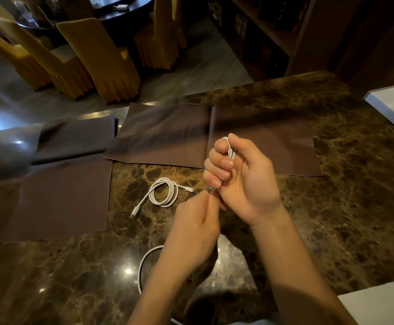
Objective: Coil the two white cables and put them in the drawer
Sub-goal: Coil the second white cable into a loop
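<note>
Gripping a bundle of white cable loops (230, 150) in a closed fist, the right hand (240, 174) was raised above the dark marbled surface (331, 207), the loops showing between thumb and fingers; the left hand (194, 227), just below it, pinched a short end of the same cable between its fingertips, while a slack white length (144, 263) curved down under the left wrist. A second white cable (162, 193) lay already coiled on the surface to the left of the hands, both plugs sticking out; brown mats (167, 134) lay beyond and beside it.
</note>
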A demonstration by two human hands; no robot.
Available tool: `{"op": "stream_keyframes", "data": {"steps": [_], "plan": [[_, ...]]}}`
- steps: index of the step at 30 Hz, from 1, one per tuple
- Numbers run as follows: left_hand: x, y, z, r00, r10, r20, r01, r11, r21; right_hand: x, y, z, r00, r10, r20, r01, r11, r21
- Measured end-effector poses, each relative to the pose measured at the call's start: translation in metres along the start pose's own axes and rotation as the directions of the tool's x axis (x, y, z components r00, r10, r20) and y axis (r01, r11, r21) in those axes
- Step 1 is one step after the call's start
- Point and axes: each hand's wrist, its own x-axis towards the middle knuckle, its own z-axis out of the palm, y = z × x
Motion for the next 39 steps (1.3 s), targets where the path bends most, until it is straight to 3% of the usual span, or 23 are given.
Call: {"op": "stream_keyframes", "data": {"steps": [12,14,17,20,25,29,36,39], "plan": [[-0.016,0.025,-0.025,0.992,0.005,0.127,-0.029,0.981,0.191,-0.007,0.012,-0.012,0.990,-0.142,-0.024,0.122,0.917,-0.379],[-0.019,0.032,-0.031,0.991,0.014,0.132,-0.041,0.979,0.202,-0.008,0.016,-0.017,0.986,-0.165,-0.020,0.133,0.853,-0.505],[-0.020,0.040,-0.044,0.993,0.049,0.106,-0.067,0.982,0.174,-0.013,0.021,-0.021,0.981,-0.192,0.029,0.151,0.658,-0.738],[-0.019,0.044,-0.057,0.993,0.081,0.091,-0.097,0.976,0.195,-0.018,0.032,-0.018,0.986,-0.135,0.100,0.160,0.571,-0.805],[-0.017,0.045,-0.071,0.994,0.079,0.079,-0.087,0.990,0.112,-0.026,0.038,-0.004,0.987,-0.070,0.146,0.158,0.594,-0.789],[-0.021,0.051,-0.084,0.993,0.100,0.063,-0.104,0.993,0.059,-0.036,0.038,0.012,0.991,0.065,0.119,0.046,0.664,-0.746],[-0.030,0.059,-0.098,0.993,0.101,0.063,-0.093,0.989,-0.117,-0.054,0.040,0.034,0.922,0.300,0.244,-0.047,0.713,-0.699],[-0.031,0.054,-0.097,0.995,0.100,0.022,-0.095,0.983,-0.157,-0.058,0.036,0.039,0.895,0.330,0.299,-0.033,0.719,-0.695]]}}
